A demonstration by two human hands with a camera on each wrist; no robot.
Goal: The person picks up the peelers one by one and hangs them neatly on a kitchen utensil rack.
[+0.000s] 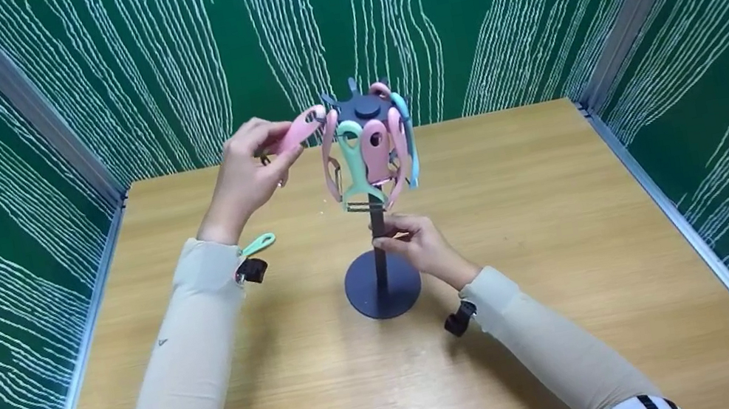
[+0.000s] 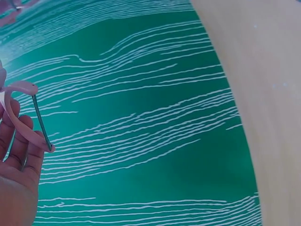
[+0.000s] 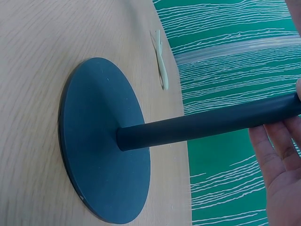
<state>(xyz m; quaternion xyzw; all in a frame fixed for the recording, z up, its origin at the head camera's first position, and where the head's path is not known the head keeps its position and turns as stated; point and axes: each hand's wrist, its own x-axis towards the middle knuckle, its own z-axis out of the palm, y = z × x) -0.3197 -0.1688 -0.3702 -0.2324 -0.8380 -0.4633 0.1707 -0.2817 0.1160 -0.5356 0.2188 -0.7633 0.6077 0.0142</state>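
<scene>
My left hand [image 1: 244,169] pinches a pink peeler [image 1: 300,131] by its blade end, beside the left of a dark stand's top [image 1: 368,109]. The handle's holed end points at the stand; I cannot tell if it touches a hook. In the left wrist view, the peeler's curved fork [image 2: 27,133] and blade show past the fingers. My right hand [image 1: 422,243] grips the stand's pole [image 3: 197,126] above its round base [image 3: 101,155]. Hanging around the top are several peelers, among them a green peeler [image 1: 355,161], a pink peeler [image 1: 376,154] and a blue peeler [image 1: 411,144].
A light green peeler [image 1: 259,244] lies on the wooden table [image 1: 522,206], partly hidden by the left wrist. Green panels [image 1: 146,70] with white lines enclose the table at the back and both sides.
</scene>
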